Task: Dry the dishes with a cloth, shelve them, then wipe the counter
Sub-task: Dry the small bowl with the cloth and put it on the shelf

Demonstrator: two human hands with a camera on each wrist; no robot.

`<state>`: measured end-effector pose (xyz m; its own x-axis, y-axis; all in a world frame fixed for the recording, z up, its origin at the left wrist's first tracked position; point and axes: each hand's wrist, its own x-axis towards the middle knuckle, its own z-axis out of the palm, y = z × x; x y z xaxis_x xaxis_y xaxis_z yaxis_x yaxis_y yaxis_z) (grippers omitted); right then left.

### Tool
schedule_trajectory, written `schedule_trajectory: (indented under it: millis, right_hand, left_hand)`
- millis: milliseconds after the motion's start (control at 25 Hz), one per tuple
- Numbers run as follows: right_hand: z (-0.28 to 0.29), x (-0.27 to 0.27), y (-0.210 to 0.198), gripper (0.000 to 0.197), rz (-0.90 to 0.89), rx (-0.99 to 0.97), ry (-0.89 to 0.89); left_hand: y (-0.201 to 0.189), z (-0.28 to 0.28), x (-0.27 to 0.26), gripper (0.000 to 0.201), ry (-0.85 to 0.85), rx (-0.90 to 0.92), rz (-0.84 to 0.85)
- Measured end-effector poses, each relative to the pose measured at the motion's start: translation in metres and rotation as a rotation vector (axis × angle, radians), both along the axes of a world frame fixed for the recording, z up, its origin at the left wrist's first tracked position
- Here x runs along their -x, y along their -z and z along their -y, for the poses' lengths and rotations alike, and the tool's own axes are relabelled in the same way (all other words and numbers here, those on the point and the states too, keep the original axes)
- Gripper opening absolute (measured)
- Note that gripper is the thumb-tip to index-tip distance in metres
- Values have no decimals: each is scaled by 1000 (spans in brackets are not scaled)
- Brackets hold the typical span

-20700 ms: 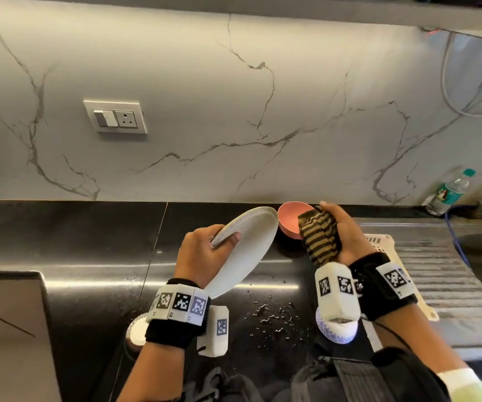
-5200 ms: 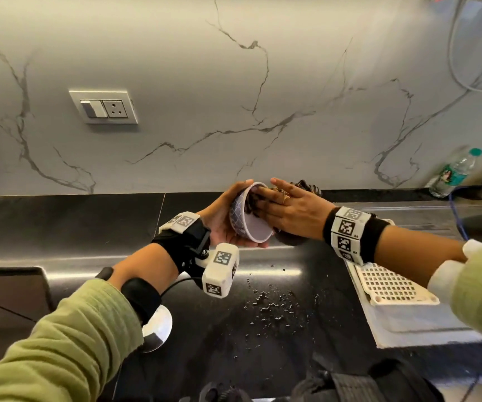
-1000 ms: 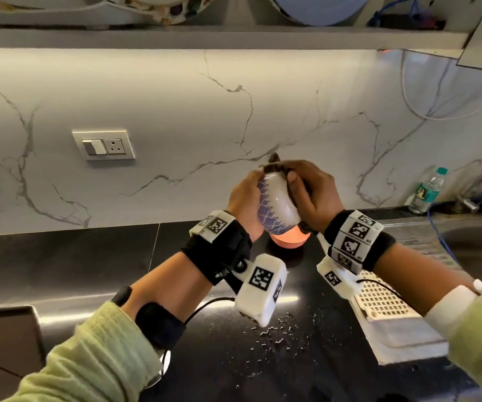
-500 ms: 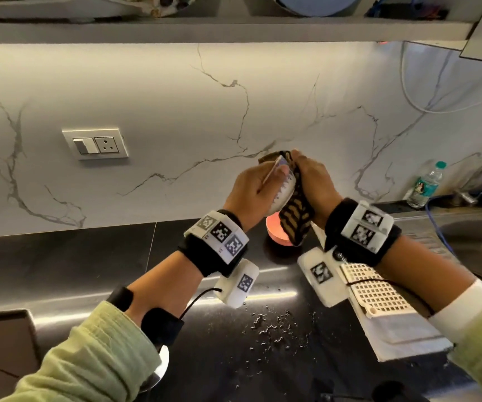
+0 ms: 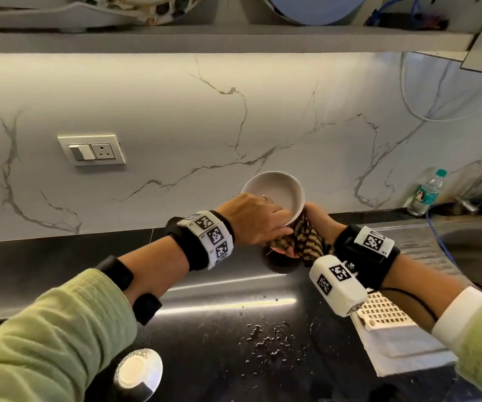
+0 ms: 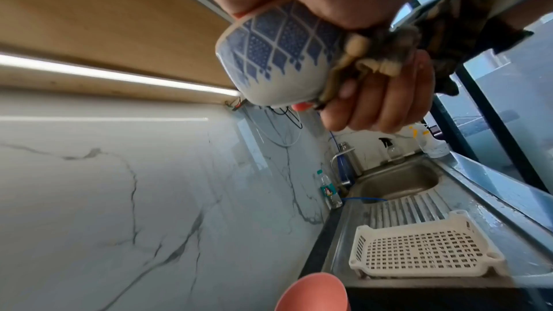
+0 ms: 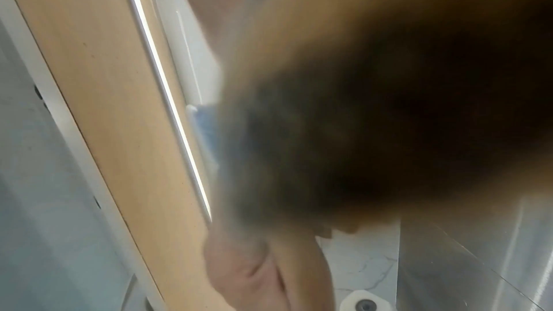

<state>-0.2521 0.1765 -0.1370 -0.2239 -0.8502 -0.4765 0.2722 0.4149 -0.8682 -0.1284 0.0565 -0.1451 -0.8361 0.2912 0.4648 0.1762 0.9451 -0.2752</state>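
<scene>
Gripping a patterned bowl (image 5: 274, 195) above the counter (image 5: 59, 265), the left hand (image 5: 251, 221) steadies it; the right hand (image 5: 318, 220), beneath, clutches a striped cloth (image 5: 306, 245) — a wet-glaze slip could drop it.

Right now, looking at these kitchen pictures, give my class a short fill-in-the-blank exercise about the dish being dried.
1. The left hand holds a white bowl with a ____ diamond pattern outside.
2. The right hand presses a ____ cloth against the bowl.
3. Below the hands, a ____ bowl sits on the black counter.
4. The white perforated tray rests on the ____ beside the sink.

Missing words: blue; striped; pink; drainboard
</scene>
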Motion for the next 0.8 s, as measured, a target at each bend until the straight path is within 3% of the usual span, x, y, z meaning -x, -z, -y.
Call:
schedule_trajectory:
  millis: [120,200,240,280,400,480,520,640,800]
  right_hand:
    - [-8,13,-16,59,105,91,23]
    - [-14,34,-52,62,184,286,91]
    - [-17,44,-72,64,135,365,87]
    - [-22,52,-86,66,32,386,52]
    - [-27,66,-71,53,-430,238,-82]
    - [-25,62,-49,31,-651,190,-181]
    - [-25,59,-43,35,-671,231,-227]
    - [-24,47,-46,58,-310,376,-272]
    - [-22,42,-57,59,-8,422,-106]
  left_hand:
    - [13,5,-7,38,-64,18,97]
    - [25,-1,-16,32,-184,-166,293]
    - [28,-7,-20,27,-223,-409,284]
    - [28,-13,-22,26,-226,-710,172]
    - [-18,-13,-8,27,-285,-1572,-349]
    - [-57,-12,-2,29,-209,-1900,-426]
    - [-72,-12,0,33,-135,-2008,-427]
    - [-91,-16,4,44,1,-2163,-377]
    - [-91,-19,14,27,-32,-2243,-338]
